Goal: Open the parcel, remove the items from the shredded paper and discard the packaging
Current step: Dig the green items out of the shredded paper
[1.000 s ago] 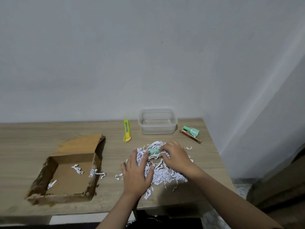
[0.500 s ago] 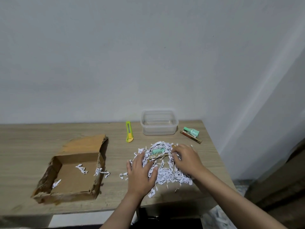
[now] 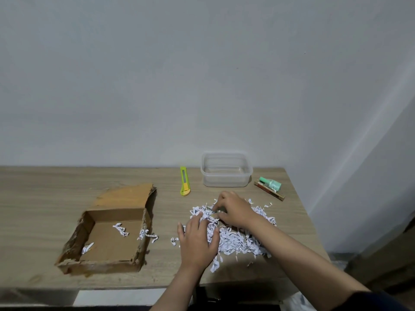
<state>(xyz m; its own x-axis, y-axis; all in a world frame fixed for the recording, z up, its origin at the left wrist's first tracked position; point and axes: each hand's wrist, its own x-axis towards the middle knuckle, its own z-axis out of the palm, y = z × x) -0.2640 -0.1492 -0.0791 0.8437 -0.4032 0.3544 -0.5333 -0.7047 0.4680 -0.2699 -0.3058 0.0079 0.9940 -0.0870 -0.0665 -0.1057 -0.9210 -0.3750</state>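
Both hands have shifted on the shredded paper (image 3: 240, 239) since a second ago: the right hand (image 3: 235, 209) has slid to the far edge of the pile and now covers the spot where a small green item showed between the fingers, so that item is hidden. Its fingers curl down into the shreds; whether the grip has hold of anything I cannot tell. The right forearm runs in from the lower right across the near table edge.

The left hand (image 3: 197, 242) lies palm down on the left part of the pile, fingers spread and fairly straight, pressing the paper flat, with its forearm coming up from below.

The pile sits on the wooden table (image 3: 45, 198), near its front right. Left of the pile stands the opened cardboard box (image 3: 107, 239), flap folded back, a few paper strips inside and over its right wall. Beyond the pile lie a yellow-green utility knife (image 3: 184, 181) and a clear plastic container (image 3: 226, 169). Right of the container, a mint-green bottle (image 3: 270, 183) rests against a flat brown bar (image 3: 269, 190).
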